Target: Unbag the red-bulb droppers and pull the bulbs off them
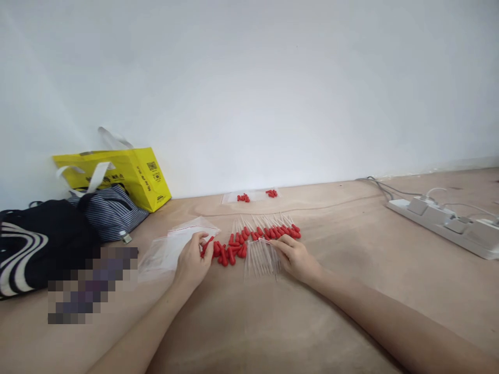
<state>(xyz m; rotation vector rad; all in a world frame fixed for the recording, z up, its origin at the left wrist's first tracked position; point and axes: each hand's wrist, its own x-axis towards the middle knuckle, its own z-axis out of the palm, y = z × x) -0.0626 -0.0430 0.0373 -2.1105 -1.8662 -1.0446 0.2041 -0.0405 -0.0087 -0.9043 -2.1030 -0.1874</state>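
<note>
My left hand (pixel 196 258) pinches a red rubber bulb (pixel 208 246) between thumb and fingers. Beside it lies a loose pile of red rubber bulbs (pixel 224 255). The fingers of my right hand (pixel 293 254) are closed on a thin clear dropper tube (pixel 264 241), its end pointing left toward the pile. Below that hand, several bare clear tubes (pixel 259 259) lie side by side on the table. Behind them is a row of droppers (pixel 273 232) with red bulbs fitted on the near ends and tubes pointing away.
Clear zip bags (pixel 166 252) lie left of my left hand. Another bag (pixel 255 196) with red-bulbed droppers rests by the wall. A yellow bag (pixel 144 179), a striped bag (pixel 113 210) and a black bag (pixel 58 244) stand left. A white power strip (pixel 444 226) with cables sits right.
</note>
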